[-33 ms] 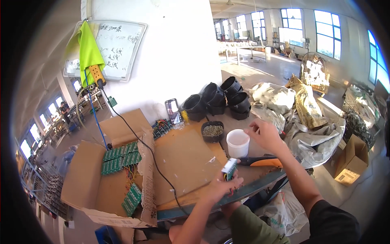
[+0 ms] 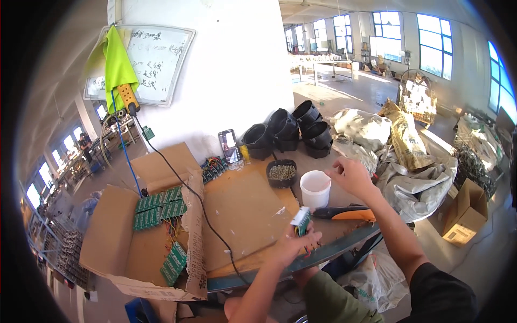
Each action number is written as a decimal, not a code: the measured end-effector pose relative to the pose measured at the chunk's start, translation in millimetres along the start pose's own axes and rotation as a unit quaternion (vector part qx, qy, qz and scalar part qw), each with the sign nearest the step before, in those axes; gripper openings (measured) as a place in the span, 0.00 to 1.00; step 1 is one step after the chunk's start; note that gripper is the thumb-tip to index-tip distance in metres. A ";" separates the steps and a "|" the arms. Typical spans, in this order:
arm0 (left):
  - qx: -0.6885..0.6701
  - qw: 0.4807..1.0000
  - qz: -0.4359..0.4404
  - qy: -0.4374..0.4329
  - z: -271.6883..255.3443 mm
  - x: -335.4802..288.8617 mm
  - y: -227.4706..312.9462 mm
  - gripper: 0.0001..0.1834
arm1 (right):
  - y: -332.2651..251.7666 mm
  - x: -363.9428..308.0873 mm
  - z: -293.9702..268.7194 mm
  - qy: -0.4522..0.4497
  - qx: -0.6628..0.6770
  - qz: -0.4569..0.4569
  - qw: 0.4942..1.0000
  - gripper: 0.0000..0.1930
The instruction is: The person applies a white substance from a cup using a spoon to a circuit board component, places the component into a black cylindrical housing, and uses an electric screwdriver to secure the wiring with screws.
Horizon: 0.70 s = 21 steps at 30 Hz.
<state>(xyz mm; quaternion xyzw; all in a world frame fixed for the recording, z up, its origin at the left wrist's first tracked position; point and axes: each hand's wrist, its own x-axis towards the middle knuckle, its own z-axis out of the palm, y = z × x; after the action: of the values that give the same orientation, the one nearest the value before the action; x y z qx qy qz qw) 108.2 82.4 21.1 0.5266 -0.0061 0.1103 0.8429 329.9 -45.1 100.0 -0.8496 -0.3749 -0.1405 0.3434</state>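
Note:
My left hand (image 2: 295, 245) is closed around a green circuit board (image 2: 303, 222) with a white part on its top and coloured wires below, held over the table's front edge. At the right rim of a white plastic tub (image 2: 315, 199), my right hand (image 2: 351, 177) hovers with its fingers bent together; whether something small is between them is too fine to see. An orange and black tool (image 2: 347, 213) lies beside the tub, under my right forearm. Behind the tub's left side sits a black square cup (image 2: 281, 173) filled with small metal-coloured pieces.
An open cardboard box (image 2: 110, 231) at left holds several green boards with wires. A black cable (image 2: 207, 215) runs across the worktable (image 2: 242, 220). Further back are a phone (image 2: 230, 146), wired parts (image 2: 214, 169) and stacked black cups (image 2: 284, 126). Sacks (image 2: 417, 185) stand to the right.
The circuit board in my left hand has shifted slightly left and turned a little. My right hand stays almost where it was beside the tub.

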 end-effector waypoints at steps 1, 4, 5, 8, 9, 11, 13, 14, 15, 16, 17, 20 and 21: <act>-0.021 0.999 0.017 0.019 -3.7 4.2 0.2 0.34 | 4.0 4.4 5.4 -0.018 -0.029 -0.004 0.999 0.19; -0.059 0.997 0.023 0.045 -8.2 12.4 6.0 0.28 | 8.4 12.8 19.3 -0.072 -0.087 -0.018 0.993 0.17; -0.032 0.995 0.021 0.087 -8.0 16.8 3.9 0.26 | 9.1 14.6 22.3 -0.090 -0.103 -0.022 0.990 0.16; 0.059 0.988 0.011 0.141 -14.8 29.2 -0.8 0.28 | 9.1 20.7 34.4 -0.070 -0.109 -0.056 0.990 0.10; 0.051 0.985 0.009 0.162 -16.6 34.8 -4.2 0.28 | 8.3 23.1 38.4 -0.069 -0.101 -0.070 0.990 0.09; 0.037 0.979 0.006 0.201 -19.2 47.0 -11.0 0.29 | 3.0 28.8 42.8 -0.062 -0.083 -0.099 0.990 0.08; 0.062 0.975 0.022 0.213 -22.4 52.8 -14.9 0.30 | -7.3 35.6 47.0 -0.106 -0.103 -0.124 0.981 0.07; 0.074 0.972 0.030 0.219 -24.1 55.2 -17.7 0.31 | -11.0 38.9 47.3 -0.127 -0.112 -0.137 0.976 0.06; 0.063 0.975 0.038 0.210 -25.8 58.0 -22.4 0.32 | -12.5 41.7 44.9 -0.140 -0.111 -0.150 0.972 0.06; 0.053 0.977 0.049 0.203 -28.7 60.3 -26.9 0.33 | -16.3 45.7 42.1 -0.153 -0.109 -0.166 0.968 0.06; 0.042 0.978 0.059 0.195 -31.4 62.4 -31.0 0.34 | -19.3 49.9 40.2 -0.166 -0.107 -0.182 0.963 0.06; 0.075 0.972 0.072 0.212 -34.7 69.0 -43.3 0.37 | -13.8 63.7 39.3 -0.135 -0.192 -0.294 0.927 0.05; 0.093 0.970 0.087 0.209 -34.2 70.7 -47.3 0.36 | -11.7 64.9 42.0 -0.130 -0.202 -0.306 0.921 0.03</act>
<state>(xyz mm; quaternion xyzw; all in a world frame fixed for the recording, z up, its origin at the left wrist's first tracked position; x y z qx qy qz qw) 182.6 105.6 -27.1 0.5651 0.1351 0.2910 0.7601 364.5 24.6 107.4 -0.7558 -0.6214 -0.1995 0.0531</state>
